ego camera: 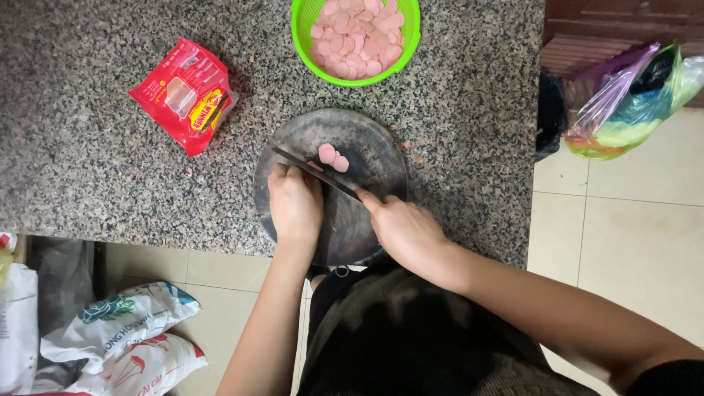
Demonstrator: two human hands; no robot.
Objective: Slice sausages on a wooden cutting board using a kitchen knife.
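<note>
A round dark cutting board (381,165) lies on the speckled granite counter (88,176). My right hand (403,227) grips the handle of a knife (312,167), whose blade runs across the board towards the upper left. My left hand (295,202) is curled on the board just under the blade, its fingers closed over a piece of sausage that is mostly hidden. A few pink sausage slices (331,157) lie on the board beyond the blade. A green basket (301,33) at the counter's far edge holds several pink slices.
A red opened plastic packet (187,95) lies on the counter to the left. Coloured plastic bags (631,103) sit on the tiled floor at the right. White printed sacks (125,337) lie on the floor at the lower left.
</note>
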